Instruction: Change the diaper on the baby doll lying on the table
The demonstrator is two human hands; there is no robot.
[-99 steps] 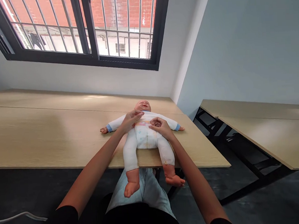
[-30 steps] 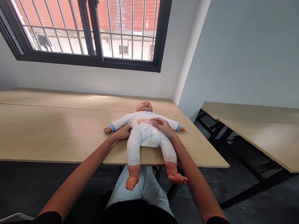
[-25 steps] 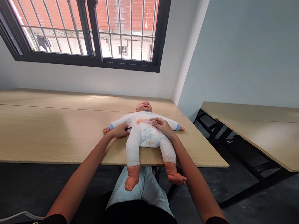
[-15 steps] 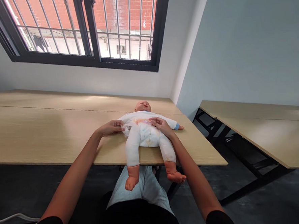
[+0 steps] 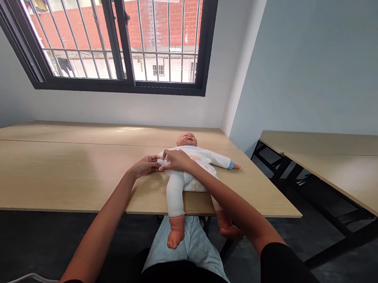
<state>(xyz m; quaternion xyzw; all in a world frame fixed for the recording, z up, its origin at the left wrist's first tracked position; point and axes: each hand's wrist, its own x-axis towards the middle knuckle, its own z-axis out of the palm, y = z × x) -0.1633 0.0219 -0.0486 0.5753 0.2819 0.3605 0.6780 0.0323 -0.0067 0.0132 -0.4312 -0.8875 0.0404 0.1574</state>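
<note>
A baby doll (image 5: 190,169) in a white romper lies on its back near the front edge of a long wooden table (image 5: 65,166), its legs hanging over the edge above my lap. My left hand (image 5: 144,166) is closed on the doll's left-side sleeve, the doll's arm folded in. My right hand (image 5: 174,158) has crossed over the doll's chest and pinches the same sleeve cloth beside my left hand. The doll's other arm (image 5: 224,161) lies stretched out on the table.
A second wooden table (image 5: 334,158) on a black frame stands to the right, across a gap of dark floor. A barred window (image 5: 122,43) is above the table's far side. A white cable (image 5: 18,282) lies on the floor at the lower left.
My left hand went from the doll's chest to its outstretched arm and drew that arm in. My right hand left the doll's belly and crossed to the same sleeve. The view shifted slightly.
</note>
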